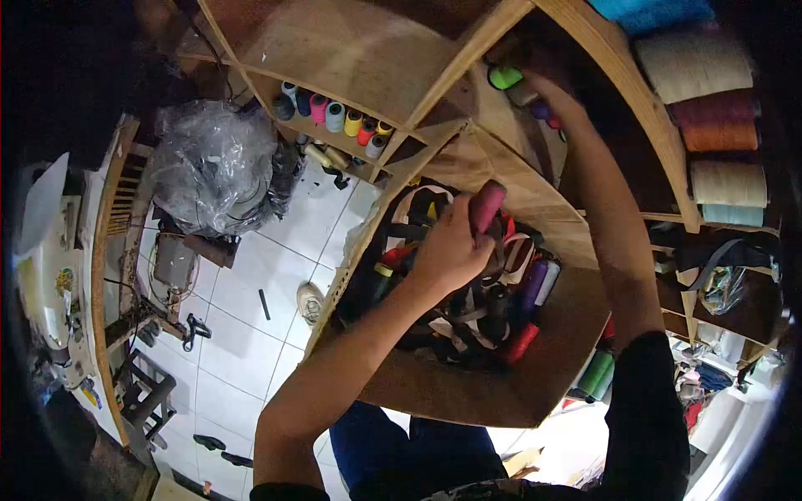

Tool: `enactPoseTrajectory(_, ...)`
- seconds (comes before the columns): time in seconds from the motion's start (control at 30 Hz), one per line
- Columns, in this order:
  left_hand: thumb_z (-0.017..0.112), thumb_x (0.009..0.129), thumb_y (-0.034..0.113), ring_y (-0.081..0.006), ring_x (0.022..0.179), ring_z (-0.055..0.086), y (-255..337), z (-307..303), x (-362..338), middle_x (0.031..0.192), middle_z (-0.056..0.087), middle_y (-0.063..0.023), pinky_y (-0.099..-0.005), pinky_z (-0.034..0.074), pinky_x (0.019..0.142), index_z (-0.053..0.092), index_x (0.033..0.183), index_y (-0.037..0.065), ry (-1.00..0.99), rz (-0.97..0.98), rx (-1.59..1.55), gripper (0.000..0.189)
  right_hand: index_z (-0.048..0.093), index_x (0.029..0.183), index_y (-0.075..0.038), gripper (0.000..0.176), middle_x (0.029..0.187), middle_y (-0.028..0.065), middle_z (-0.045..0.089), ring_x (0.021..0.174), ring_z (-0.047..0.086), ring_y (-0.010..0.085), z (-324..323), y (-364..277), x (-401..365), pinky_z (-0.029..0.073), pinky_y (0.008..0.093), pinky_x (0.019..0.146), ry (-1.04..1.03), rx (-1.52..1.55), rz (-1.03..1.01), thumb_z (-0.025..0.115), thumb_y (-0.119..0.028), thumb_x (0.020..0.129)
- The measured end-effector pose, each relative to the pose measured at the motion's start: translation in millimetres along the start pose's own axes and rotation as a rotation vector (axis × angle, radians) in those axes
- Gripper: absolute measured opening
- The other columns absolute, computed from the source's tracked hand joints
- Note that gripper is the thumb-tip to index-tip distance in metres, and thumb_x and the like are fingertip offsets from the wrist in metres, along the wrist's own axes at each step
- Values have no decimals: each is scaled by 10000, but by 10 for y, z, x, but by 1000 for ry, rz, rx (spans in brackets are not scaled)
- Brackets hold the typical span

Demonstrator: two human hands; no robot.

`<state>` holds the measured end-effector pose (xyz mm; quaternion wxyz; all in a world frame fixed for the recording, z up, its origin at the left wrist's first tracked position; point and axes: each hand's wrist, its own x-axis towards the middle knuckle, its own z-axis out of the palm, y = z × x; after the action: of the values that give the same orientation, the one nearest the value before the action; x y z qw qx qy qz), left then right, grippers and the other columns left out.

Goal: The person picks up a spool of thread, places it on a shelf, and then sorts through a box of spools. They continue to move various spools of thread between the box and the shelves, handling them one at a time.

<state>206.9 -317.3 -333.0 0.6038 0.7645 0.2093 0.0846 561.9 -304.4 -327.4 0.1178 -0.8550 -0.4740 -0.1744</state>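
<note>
My left hand (455,250) is closed around a dark pink thread spool (487,206), held over an open cardboard box (526,401). Inside the box lie dark straps, cloth strips and several spools, among them a purple spool (535,284) and a red spool (522,342). My right hand (551,90) reaches into a shadowed wooden shelf compartment, right beside a bright green spool (505,78). A blue-purple spool (540,110) shows just below that hand. Its fingers are dim, and I cannot tell whether they grip anything.
A row of coloured spools (335,117) stands in the left shelf compartment. Large thread cones (723,134) line the right side. A plastic-wrapped bundle (213,167) sits by the tiled floor (242,296). A sewing machine (50,284) is far left, with a stool (146,392) below.
</note>
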Motion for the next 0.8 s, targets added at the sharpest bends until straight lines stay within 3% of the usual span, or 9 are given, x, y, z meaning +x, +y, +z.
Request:
enactPoseTrajectory(0.07,553,771,123,-426,975,548,68,-72,-4,1096,490,-287,-464,439,837,307,1261,-41,25,132,-85,572,550,1180,-66,432,1074,139,590,1029,549,234,-258,-54,-71,418,328,929,-143,580,-74,624,-325,841)
enactPoseTrajectory(0.17,557,770,104,-407,972,549,192,-164,2,1110,478,-262,-440,434,851,290,1283,-40,48,283,-178,596,559,1143,-26,451,984,98,604,934,575,181,-1530,-1016,-113,462,284,830,-830,472,540,624,-354,841)
enactPoseTrajectory(0.23,569,767,96,-396,977,546,281,-248,14,1112,478,-247,-430,432,863,291,1285,-40,59,323,-201,604,580,1152,-27,549,916,89,633,855,604,164,-1799,-1032,-446,466,317,799,-973,765,198,569,-488,853)
enactPoseTrajectory(0.4,601,775,86,-372,983,541,332,-390,75,1093,488,-220,-406,454,822,320,1264,-44,166,434,-88,579,589,1069,2,395,741,18,604,602,562,73,-1999,-1187,-782,423,196,529,-822,848,-25,719,-245,789)
enactPoseTrajectory(0.5,610,793,105,-375,915,574,229,-279,137,987,533,-216,-406,486,748,364,1203,-44,296,325,-99,501,585,908,-33,288,702,8,569,558,514,70,-1808,-901,-715,400,195,527,-539,1115,419,612,-314,856)
enactPoseTrajectory(0.53,611,799,114,-376,890,584,185,-252,139,949,546,-215,-408,495,724,380,1179,-42,293,270,-52,471,536,1167,30,531,682,-13,509,716,520,79,-1721,-872,-632,422,239,692,-450,1118,609,598,-388,845)
enactPoseTrajectory(0.57,609,805,125,-378,862,593,141,-250,128,906,557,-214,-413,501,702,399,1150,-39,228,185,68,436,511,1224,14,530,818,59,600,847,571,144,-1518,-521,-549,419,262,816,-529,1155,633,544,-389,880)
enactPoseTrajectory(0.63,599,818,189,-372,813,618,63,-297,122,849,593,-228,-442,519,687,510,966,-33,-20,53,387,281,528,1219,0,489,944,115,623,927,581,206,-719,-77,-299,399,298,889,-186,674,221,526,-367,896)
enactPoseTrajectory(0.8,559,840,284,-324,945,627,-243,-249,-34,1051,619,-190,-492,542,663,635,990,-11,-732,-372,1027,339,545,1210,-36,534,1202,162,567,1099,541,288,-241,-365,52,379,372,968,-377,372,283,613,-386,813)
